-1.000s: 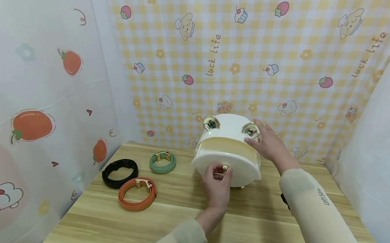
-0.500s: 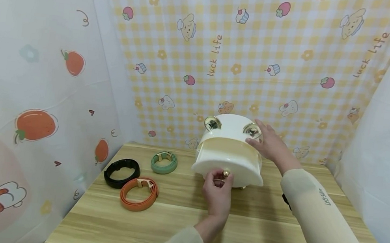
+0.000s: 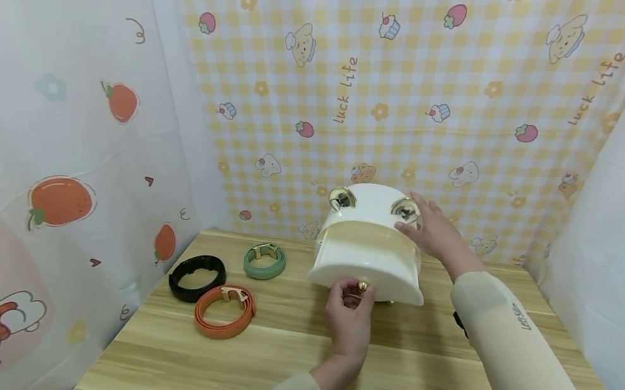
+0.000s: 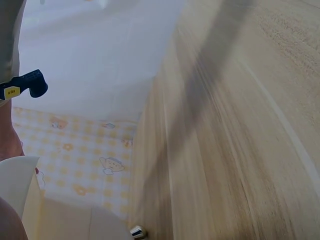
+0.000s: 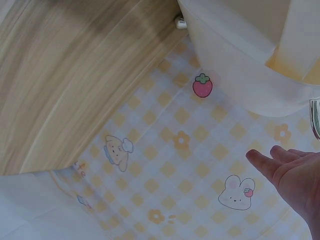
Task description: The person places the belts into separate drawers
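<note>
A white box (image 3: 371, 204) with two gold, eye-like rings and small gold feet stands on the table, its front drawer (image 3: 333, 273) pulled partway out. My left hand (image 3: 348, 329) pinches the round gold knob (image 3: 363, 285) at the middle of the drawer front. On the box's upper right, beside the gold ring (image 3: 405, 210), rests my right hand (image 3: 436, 236), thumb on the top and fingers extended behind. The right wrist view shows its straight fingers near the side of the box (image 5: 240, 75). In the left wrist view only part of the box (image 4: 75, 220) appears.
Three coiled belts lie left of the box: a green belt (image 3: 263, 274), a black belt (image 3: 175, 287) and an orange belt (image 3: 222, 332). Behind the wooden table (image 3: 248, 372) hangs a yellow checked cloth (image 3: 261, 196), with white cloth walls at both sides.
My left hand has drawn the knob down and toward me, and the drawer has come further out and tilted. My right hand has stayed on the box.
</note>
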`<action>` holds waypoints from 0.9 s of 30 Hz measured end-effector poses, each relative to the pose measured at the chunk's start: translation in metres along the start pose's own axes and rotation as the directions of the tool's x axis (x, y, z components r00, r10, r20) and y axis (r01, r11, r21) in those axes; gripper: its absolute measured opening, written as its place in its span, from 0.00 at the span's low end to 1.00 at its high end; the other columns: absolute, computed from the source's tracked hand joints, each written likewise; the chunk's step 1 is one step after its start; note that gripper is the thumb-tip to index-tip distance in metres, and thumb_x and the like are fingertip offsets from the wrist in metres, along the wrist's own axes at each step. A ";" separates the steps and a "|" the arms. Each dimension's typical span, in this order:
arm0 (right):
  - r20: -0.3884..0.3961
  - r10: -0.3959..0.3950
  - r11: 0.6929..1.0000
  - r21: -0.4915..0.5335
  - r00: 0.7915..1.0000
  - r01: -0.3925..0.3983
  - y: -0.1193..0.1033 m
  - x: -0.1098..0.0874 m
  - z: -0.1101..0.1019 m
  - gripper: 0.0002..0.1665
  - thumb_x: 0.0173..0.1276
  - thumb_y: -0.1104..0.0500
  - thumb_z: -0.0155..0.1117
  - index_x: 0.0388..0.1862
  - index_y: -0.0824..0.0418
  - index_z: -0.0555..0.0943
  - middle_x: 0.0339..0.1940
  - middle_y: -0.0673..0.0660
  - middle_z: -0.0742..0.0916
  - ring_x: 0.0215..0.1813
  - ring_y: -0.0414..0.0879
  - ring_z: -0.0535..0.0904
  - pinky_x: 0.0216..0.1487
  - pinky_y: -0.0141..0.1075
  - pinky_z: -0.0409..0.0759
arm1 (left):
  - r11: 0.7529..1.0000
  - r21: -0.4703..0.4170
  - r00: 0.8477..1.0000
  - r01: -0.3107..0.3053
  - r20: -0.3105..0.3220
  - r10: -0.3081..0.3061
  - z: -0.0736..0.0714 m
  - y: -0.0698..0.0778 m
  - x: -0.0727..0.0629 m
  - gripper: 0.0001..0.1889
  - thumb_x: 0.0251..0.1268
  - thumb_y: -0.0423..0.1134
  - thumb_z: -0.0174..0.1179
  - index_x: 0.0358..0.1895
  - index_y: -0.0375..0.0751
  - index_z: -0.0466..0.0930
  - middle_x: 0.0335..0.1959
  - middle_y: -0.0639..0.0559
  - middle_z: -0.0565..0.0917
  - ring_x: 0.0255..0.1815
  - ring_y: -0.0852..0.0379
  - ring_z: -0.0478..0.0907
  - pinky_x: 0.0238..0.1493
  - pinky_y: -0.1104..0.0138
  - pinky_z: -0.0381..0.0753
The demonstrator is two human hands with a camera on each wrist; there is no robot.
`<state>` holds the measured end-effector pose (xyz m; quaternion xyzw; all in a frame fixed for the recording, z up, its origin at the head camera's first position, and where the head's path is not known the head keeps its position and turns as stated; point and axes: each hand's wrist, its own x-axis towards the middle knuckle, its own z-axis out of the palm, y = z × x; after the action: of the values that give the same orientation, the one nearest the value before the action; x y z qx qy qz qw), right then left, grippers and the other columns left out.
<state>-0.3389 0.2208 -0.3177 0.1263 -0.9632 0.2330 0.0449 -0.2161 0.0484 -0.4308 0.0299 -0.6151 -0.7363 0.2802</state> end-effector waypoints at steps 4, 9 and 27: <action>-0.002 -0.002 1.000 -0.003 1.000 0.002 0.001 0.000 0.001 0.53 0.74 0.35 0.52 0.82 0.54 0.38 0.77 0.77 0.47 0.75 0.76 0.46 0.67 0.72 0.50 | 1.000 0.005 1.000 0.006 0.015 -0.006 -0.003 -0.001 -0.001 0.14 0.56 0.38 0.73 0.41 0.39 0.78 0.34 0.51 0.82 0.31 0.57 0.77 0.32 0.69 0.81; 0.001 -0.001 1.000 0.000 1.000 0.001 0.001 0.000 0.001 0.53 0.74 0.35 0.53 0.82 0.53 0.38 0.77 0.77 0.47 0.74 0.76 0.47 0.66 0.72 0.50 | 1.000 0.018 1.000 0.006 0.022 -0.006 -0.005 0.000 -0.002 0.15 0.55 0.39 0.74 0.41 0.39 0.78 0.34 0.51 0.82 0.32 0.57 0.78 0.32 0.70 0.80; -0.007 -0.007 1.000 0.011 1.000 0.007 -0.002 -0.002 0.000 0.52 0.74 0.38 0.55 0.82 0.55 0.39 0.77 0.76 0.48 0.75 0.74 0.45 0.67 0.71 0.50 | 0.998 0.056 0.996 -0.004 0.086 -0.001 -0.024 -0.008 0.002 0.19 0.55 0.46 0.74 0.43 0.40 0.79 0.35 0.50 0.82 0.34 0.56 0.78 0.34 0.67 0.81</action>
<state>-0.3364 0.2200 -0.3170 0.1290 -0.9613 0.2386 0.0484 -0.2121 0.0267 -0.4437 0.0056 -0.6470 -0.7193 0.2530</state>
